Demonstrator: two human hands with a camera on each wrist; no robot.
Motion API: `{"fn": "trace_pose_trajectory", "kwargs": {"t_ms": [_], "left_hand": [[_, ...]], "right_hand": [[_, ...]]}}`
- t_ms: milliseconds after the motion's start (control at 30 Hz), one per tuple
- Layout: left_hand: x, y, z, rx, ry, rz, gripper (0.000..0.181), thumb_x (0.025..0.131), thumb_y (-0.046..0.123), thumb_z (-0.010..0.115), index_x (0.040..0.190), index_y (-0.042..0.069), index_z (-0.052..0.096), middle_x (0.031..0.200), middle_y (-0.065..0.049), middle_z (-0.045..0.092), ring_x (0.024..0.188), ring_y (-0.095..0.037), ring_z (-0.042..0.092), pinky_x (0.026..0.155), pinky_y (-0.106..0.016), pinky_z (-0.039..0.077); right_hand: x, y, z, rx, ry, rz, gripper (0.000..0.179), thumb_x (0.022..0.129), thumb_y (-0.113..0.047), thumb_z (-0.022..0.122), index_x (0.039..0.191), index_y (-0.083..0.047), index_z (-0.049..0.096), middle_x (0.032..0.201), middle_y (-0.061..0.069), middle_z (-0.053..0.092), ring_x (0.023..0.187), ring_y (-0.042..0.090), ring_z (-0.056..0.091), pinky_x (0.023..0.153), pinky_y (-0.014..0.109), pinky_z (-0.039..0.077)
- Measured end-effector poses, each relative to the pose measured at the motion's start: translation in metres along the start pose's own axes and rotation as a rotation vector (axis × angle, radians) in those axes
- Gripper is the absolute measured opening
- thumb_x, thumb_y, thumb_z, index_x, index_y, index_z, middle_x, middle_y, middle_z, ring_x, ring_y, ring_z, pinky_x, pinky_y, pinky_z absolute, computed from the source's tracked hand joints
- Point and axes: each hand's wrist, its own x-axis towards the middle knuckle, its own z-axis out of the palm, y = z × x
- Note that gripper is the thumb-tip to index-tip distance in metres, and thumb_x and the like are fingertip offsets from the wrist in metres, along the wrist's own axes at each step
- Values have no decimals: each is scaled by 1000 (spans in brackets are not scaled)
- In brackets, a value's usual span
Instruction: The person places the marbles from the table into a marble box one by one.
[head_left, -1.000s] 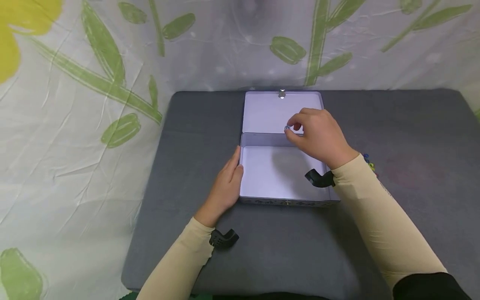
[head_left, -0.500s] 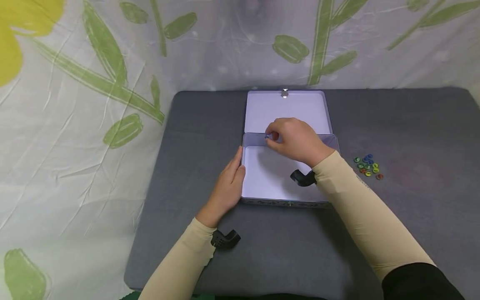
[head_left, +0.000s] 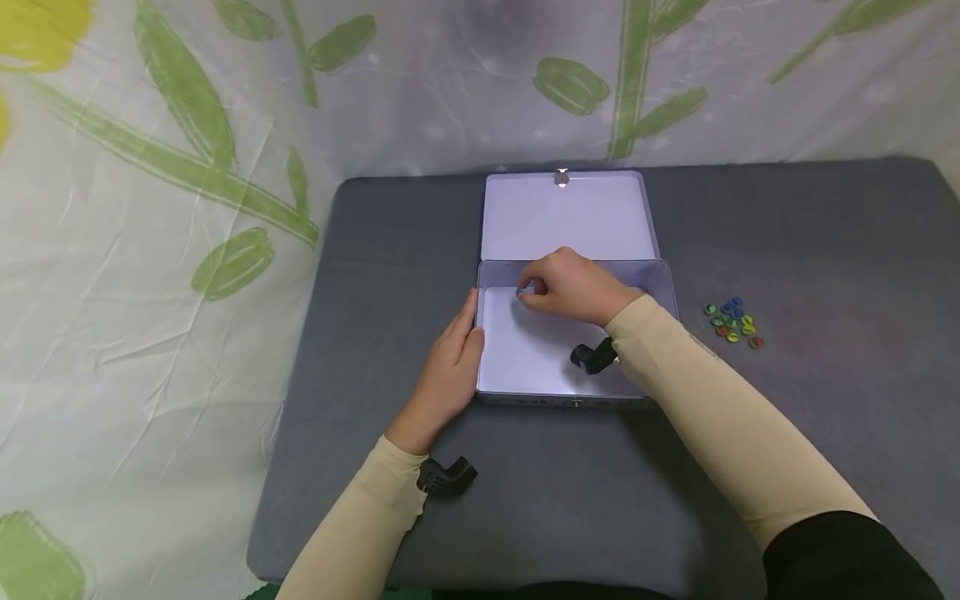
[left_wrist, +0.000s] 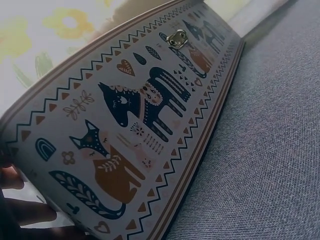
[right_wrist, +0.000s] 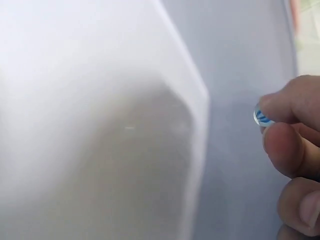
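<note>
An open tin box [head_left: 502, 367] sits mid-table, white inside, its lid [head_left: 566, 218] laid back behind it. Animals and zigzag borders decorate its front wall [left_wrist: 150, 100] in the left wrist view. My right hand [head_left: 573, 287] is over the box interior near the back left corner, pinching a small clear glass marble [right_wrist: 260, 118] with blue stripes between thumb and index finger. Against the box's left side rests my left hand [head_left: 446, 362], fingers straight along the wall and thumb near the rim. Only fingers [left_wrist: 30, 212] of that hand show in its wrist view.
Several marbles [head_left: 732, 322] in blue, green, yellow and red lie in a loose group on the grey table [head_left: 795, 467], right of the box. A metal clasp [head_left: 562, 177] is on the lid's far edge. A wall covering with painted leaves rises behind the table.
With the marble, my right hand has moved left and down from over the lid into the box's back left area, uncovering the marbles at right. My left hand stays at the box's side.
</note>
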Motion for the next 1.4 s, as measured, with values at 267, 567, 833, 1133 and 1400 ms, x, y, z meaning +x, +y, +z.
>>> {"fn": "trace_pose_trajectory", "kwargs": {"t_ms": [267, 567, 833, 1133, 1400], "left_hand": [[-1, -2, -5, 13, 2, 4, 57, 113, 23, 36, 168, 10, 24, 173, -5, 26, 158, -17, 25, 129, -44, 24], [-2, 0, -7, 20, -1, 2, 58, 113, 25, 35, 168, 11, 23, 173, -4, 25, 158, -16, 24, 129, -43, 23], [1, 2, -7, 21, -12, 2, 57, 113, 21, 36, 168, 12, 23, 173, -5, 25, 158, -15, 24, 129, -43, 22], [4, -4, -3, 21, -16, 10, 57, 113, 25, 35, 168, 12, 25, 173, -3, 27, 158, -16, 25, 128, -44, 24], [3, -7, -6, 13, -9, 7, 57, 113, 23, 36, 168, 12, 24, 172, -7, 28, 158, -19, 26, 128, -45, 25]], "right_hand": [[8, 6, 12, 18, -89, 53, 18, 92, -7, 72, 107, -1, 80, 74, 2, 65, 69, 15, 53, 71, 34, 50], [12, 10, 20, 7, -124, 75, 18, 91, -7, 77, 108, -1, 81, 88, 7, 74, 74, 16, 57, 74, 34, 52], [9, 12, 17, -1, -114, 62, 26, 92, -9, 78, 115, 1, 79, 72, 2, 62, 66, 13, 51, 66, 31, 45], [2, 16, 7, 94, 19, 15, 23, 92, -14, 81, 109, 1, 80, 66, 0, 60, 63, 13, 51, 66, 31, 45], [0, 6, -8, 116, 112, 30, 22, 94, -11, 79, 112, 2, 79, 68, 2, 66, 61, 15, 54, 65, 31, 46]]}}
